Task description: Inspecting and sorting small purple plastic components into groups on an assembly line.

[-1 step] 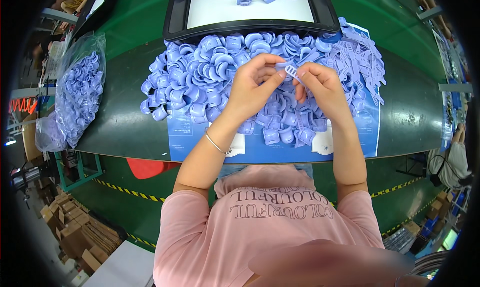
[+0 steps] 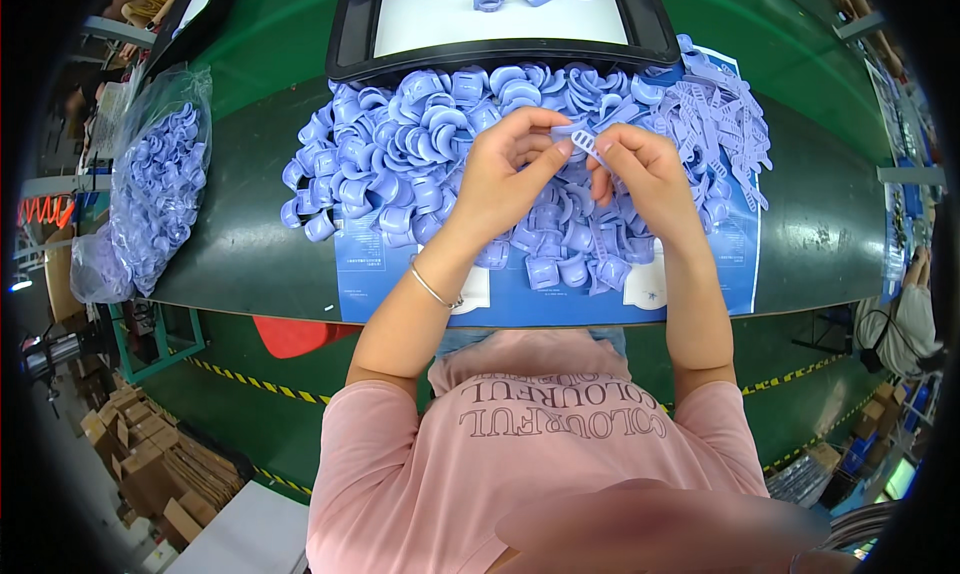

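Observation:
Above the pile, my left hand [image 2: 510,172] pinches a curved blue-violet plastic piece [image 2: 566,131] between thumb and fingers. Closed on a slotted plastic strap [image 2: 584,142] is my right hand [image 2: 648,177], its thumb and forefinger near the strap's lower end. The strap's upper end meets the curved piece; whether they are joined I cannot tell, as fingers cover part of both. Beneath and left of my hands lies a heap of curved plastic pieces [image 2: 418,129]. More slotted straps [image 2: 715,124] are piled to the right.
Beyond the heap stands a black-rimmed tray [image 2: 505,50] with a white bottom, holding several ring-shaped pieces [image 2: 488,0]. A clear bag [image 2: 165,189] full of similar pieces rests at the left. Blue printed sheets [image 2: 390,286] lie under the heap on the dark green table [image 2: 245,239].
The strap's free end has tilted very slightly between my fingers. Both hands stay in place.

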The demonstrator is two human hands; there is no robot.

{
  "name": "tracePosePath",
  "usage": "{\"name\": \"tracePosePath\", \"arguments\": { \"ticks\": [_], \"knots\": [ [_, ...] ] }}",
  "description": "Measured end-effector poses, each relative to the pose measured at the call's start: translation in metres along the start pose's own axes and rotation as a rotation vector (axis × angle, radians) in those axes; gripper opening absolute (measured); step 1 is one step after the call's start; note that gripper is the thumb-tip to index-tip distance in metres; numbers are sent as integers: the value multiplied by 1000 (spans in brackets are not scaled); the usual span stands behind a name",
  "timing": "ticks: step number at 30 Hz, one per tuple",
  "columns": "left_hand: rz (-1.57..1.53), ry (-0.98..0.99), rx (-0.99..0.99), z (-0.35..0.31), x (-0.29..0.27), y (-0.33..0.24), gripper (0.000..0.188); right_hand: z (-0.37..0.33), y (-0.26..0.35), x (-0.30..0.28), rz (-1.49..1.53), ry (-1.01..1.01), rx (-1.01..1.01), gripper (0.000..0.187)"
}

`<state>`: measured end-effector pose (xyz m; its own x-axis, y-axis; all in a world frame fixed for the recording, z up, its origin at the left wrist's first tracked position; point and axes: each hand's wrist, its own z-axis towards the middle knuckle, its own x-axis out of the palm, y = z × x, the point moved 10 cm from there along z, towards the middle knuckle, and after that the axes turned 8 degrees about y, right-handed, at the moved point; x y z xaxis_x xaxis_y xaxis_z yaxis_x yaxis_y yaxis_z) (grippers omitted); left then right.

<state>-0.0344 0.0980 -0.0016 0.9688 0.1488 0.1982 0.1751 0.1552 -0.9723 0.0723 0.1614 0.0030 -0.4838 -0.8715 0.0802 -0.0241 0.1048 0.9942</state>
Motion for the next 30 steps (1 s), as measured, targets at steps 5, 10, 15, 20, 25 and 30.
{"name": "tracePosePath", "arguments": {
  "ticks": [5, 10, 15, 20, 25, 30],
  "knots": [
    [30, 5, -16, 0, 0, -1, 23, 0, 2, -2, -6, -25, -11, 23],
    [-19, 13, -24, -1, 2, -1, 23, -1, 5, -3, -60, -79, -66, 19],
    [-166, -35, -76, -1, -4, 6, 17, -4, 17, 1, -303, -127, -111, 14],
    [-208, -11, -63, 0, -6, 7, 17, -8, 35, 9, -530, -164, -271, 12],
    [-224, -19, -75, -1, -3, 10, 13, -10, 46, 14, -698, -163, -375, 10],
    [729, -15, 355, -7, 21, -50, 7, -11, 51, 9, -751, -267, -370, 14]
  ]
}}
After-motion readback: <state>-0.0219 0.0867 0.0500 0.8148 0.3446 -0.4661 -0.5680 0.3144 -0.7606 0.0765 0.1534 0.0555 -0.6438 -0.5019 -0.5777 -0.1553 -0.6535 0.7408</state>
